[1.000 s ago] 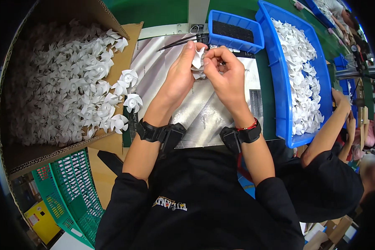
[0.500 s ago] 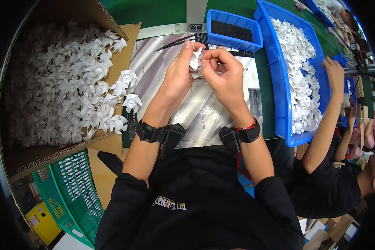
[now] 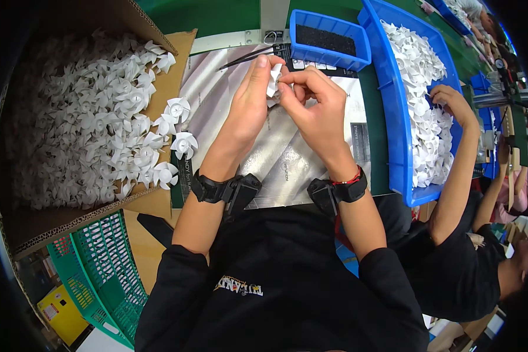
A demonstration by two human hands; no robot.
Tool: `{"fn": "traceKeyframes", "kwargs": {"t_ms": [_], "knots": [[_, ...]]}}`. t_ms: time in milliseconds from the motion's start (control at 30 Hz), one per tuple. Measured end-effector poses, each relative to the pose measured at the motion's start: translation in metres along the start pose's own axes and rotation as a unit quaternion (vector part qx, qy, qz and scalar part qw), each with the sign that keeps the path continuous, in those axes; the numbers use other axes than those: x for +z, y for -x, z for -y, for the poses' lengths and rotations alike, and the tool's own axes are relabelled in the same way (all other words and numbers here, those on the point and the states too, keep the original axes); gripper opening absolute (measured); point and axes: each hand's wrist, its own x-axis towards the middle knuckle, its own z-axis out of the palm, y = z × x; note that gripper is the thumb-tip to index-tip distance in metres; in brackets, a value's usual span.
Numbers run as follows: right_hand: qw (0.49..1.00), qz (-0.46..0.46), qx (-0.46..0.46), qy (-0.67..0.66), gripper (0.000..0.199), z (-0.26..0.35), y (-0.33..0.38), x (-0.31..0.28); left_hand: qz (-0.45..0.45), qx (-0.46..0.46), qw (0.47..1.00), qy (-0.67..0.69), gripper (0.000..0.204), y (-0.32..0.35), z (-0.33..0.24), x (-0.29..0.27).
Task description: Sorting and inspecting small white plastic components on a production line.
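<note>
My left hand (image 3: 249, 108) is closed around a small white plastic fan wheel (image 3: 274, 81), its thumb and fingers standing upright about it. Against the wheel's right side, my right hand (image 3: 315, 105) holds thumb and forefinger in a pinch. Whatever lies between those fingertips is too small and hidden to name. Both hands are above a silvery sheet (image 3: 281, 158) on the table. Beyond them lies a pair of dark tweezers (image 3: 240, 61). Several loose white fan wheels (image 3: 185, 144) rest on the cardboard flap left of my left hand.
A cardboard box (image 3: 152, 26) full of white fan wheels stands on the left. Behind my hands is a small blue bin (image 3: 299, 51) of black bits. A long blue bin (image 3: 387, 100) of fan wheels runs along the right, where a co-worker's hand (image 3: 452, 102) reaches in. Lower left stands a green basket (image 3: 100, 276).
My right fingertips have shifted slightly left against the fan wheel, which has turned a little in my left hand. The co-worker's hand has come down into the long blue bin.
</note>
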Motion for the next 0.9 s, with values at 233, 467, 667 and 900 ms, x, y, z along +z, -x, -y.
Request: {"fn": "traceKeyframes", "kwargs": {"t_ms": [233, 467, 667, 900], "knots": [[0.998, 0.05, 0.017, -0.016, 0.005, -0.007, -0.004, -0.005, 0.017, 0.013, 0.992, -0.12, 0.045, -0.002, 0.005, 0.001], [0.968, 0.076, 0.087, -0.224, 0.009, -0.005, -0.017, -0.028, 0.031, 0.03, 0.997, 0.06, 0.037, -0.003, -0.006, 0.001], [0.751, 0.013, 0.143, -0.644, 0.01, 0.001, -0.028, -0.061, -0.031, 0.055, 0.987, 0.148, 0.027, -0.012, -0.013, -0.016], [0.969, 0.22, 0.083, 0.074, 0.01, -0.012, -0.002, -0.012, -0.069, 0.078, 0.964, 0.245, 0.029, -0.015, -0.012, -0.024]]}}
